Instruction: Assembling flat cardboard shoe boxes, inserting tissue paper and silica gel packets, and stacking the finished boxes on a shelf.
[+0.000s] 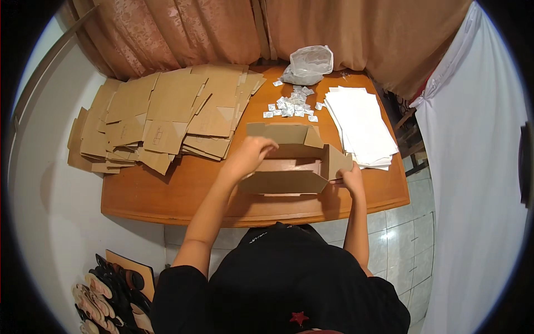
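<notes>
Between the two hands, on the wooden table [167,195], sits a half-folded cardboard box [289,167], its flaps standing up and its long front wall facing the person. Left hand [248,155] rests on the box's left end, fingers curled over the top edge and reaching inside. Right hand [351,179] pinches the box's right end flap, thumb and fingers closed on the cardboard. The hands are well apart, one at each end of the box.

Beyond the left hand and off to its left lies a spread heap of flat cardboard blanks [161,117], overlapping one another. Just beyond the right hand is a stack of white sheets [361,125], fanned slightly. Farther out, between blanks and sheets, small white sachets [292,106] are scattered, with a crumpled clear plastic bag [308,64] behind them, near the curtain [222,28]. Below the left elbow, on the floor, stand shoes [111,295].
</notes>
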`<move>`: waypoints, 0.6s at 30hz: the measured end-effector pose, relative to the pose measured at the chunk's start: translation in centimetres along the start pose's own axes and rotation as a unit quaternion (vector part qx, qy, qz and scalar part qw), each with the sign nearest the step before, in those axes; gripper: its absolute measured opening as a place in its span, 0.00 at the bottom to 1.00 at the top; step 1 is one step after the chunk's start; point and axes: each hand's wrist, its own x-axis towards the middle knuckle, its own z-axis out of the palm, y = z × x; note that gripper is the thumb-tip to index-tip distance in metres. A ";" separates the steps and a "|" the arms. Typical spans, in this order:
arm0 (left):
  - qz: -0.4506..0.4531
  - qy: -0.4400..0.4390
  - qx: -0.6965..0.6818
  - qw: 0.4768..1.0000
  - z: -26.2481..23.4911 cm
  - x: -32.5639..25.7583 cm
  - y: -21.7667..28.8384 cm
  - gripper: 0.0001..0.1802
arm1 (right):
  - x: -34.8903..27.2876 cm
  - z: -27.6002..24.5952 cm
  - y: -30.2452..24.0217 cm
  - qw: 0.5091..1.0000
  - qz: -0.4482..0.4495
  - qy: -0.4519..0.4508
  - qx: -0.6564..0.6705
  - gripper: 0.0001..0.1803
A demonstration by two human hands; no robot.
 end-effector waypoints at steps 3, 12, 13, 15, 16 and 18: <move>-0.063 0.031 -0.015 0.997 2.5 -2.2 -2.7 0.11 | 0.8 -0.6 0.0 1.000 0.020 0.001 -0.013 0.26; -0.253 0.011 0.212 0.944 4.8 -5.6 -3.6 0.43 | 2.0 0.0 1.2 0.877 -0.221 0.238 -0.353 0.28; -0.254 0.011 0.212 0.944 5.3 -5.8 -3.8 0.43 | 2.3 0.3 1.2 0.830 -0.272 0.238 -0.424 0.27; -0.340 -0.069 0.134 0.928 6.2 -6.1 -4.2 0.65 | 3.5 1.2 1.2 0.763 -0.350 0.208 -0.502 0.29; -0.342 -0.070 0.134 0.928 6.5 -6.1 -4.2 0.65 | 3.7 2.1 0.9 0.763 -0.350 0.207 -0.502 0.29; -0.351 -0.096 0.132 0.922 6.9 -6.1 -4.0 0.76 | 3.6 4.4 -0.1 0.774 -0.337 0.150 -0.515 0.33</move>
